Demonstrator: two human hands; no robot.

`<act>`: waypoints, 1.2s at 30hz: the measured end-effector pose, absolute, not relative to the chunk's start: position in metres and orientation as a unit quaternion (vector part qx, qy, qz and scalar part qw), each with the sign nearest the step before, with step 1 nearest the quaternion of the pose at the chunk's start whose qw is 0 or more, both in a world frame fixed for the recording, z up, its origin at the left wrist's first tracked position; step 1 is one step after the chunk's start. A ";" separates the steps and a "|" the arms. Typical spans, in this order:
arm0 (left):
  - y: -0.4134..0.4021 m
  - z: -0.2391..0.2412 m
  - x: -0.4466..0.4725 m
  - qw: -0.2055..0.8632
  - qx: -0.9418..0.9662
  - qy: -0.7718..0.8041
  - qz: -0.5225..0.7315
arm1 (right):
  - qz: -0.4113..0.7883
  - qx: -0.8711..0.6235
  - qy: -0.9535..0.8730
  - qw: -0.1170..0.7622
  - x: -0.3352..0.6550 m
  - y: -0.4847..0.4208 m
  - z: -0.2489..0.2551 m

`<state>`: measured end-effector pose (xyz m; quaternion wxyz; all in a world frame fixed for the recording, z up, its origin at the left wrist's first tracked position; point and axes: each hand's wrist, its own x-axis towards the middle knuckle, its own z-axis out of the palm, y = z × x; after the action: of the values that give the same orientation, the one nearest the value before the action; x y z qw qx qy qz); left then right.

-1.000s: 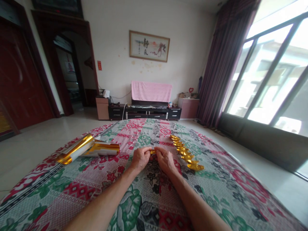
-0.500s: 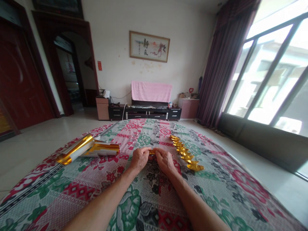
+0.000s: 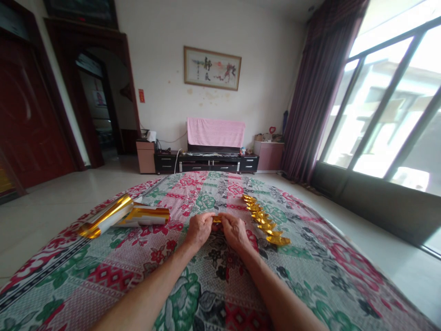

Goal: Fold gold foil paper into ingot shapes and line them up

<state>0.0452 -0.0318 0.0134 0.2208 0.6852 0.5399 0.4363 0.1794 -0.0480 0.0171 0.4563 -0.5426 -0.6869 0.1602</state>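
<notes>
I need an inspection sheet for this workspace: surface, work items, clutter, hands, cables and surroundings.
Surface: patterned floral cloth, laid over the whole worktop in view.
Work items: small gold piece between the hands; row of folded gold pieces to the right; curled gold sheets to the left.
Clutter: small figure on the black cabinet.
Hands: left hand and right hand, fingers closed on the gold piece.
Cables: white cable by the cabinet.
Surroundings: framed picture, purple curtain, bright window.
</notes>
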 end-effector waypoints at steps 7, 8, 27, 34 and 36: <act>-0.034 0.015 0.045 0.223 0.690 0.534 0.435 | 0.169 -0.538 -0.682 0.466 0.179 -0.049 0.017; -0.034 0.015 0.045 0.225 0.690 0.535 0.433 | 0.171 -0.537 -0.681 0.467 0.179 -0.049 0.017; -0.034 0.015 0.046 0.216 0.693 0.536 0.431 | 0.163 -0.531 -0.686 0.470 0.179 -0.048 0.016; -0.033 0.015 0.045 0.220 0.692 0.536 0.431 | 0.165 -0.512 -0.695 0.478 0.179 -0.048 0.016; -0.034 0.015 0.045 0.223 0.689 0.541 0.427 | 0.163 -0.510 -0.697 0.477 0.179 -0.048 0.015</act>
<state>0.0450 -0.0336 0.0154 0.2229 0.6890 0.5413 0.4272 0.1793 -0.0480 0.0148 0.4768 -0.5103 -0.6968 0.1635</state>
